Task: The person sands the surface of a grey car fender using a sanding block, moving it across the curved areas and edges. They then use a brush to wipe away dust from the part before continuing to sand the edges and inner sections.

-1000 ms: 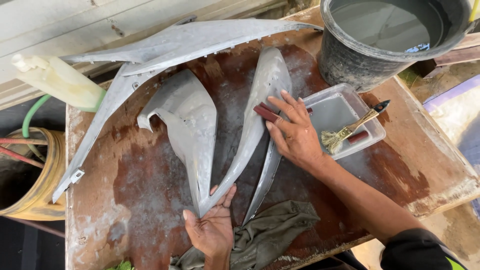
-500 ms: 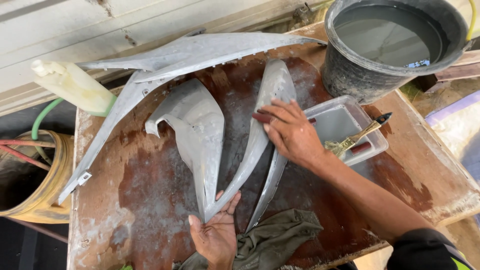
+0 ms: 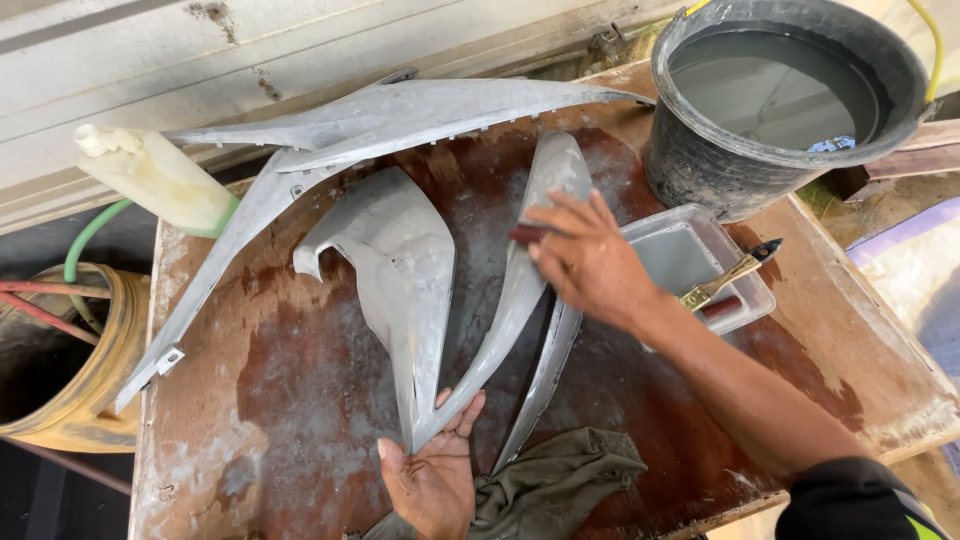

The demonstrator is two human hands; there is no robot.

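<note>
Head view: right hand (image 3: 590, 262) hides most of dark red pad (image 3: 527, 234)

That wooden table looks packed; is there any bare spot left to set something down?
Yes. The table is bare at its near-left corner, between the long thin panel and the left hand, and along the right edge past the tray. The middle is crowded with grey panels, and the bucket fills the far-right corner.
</note>
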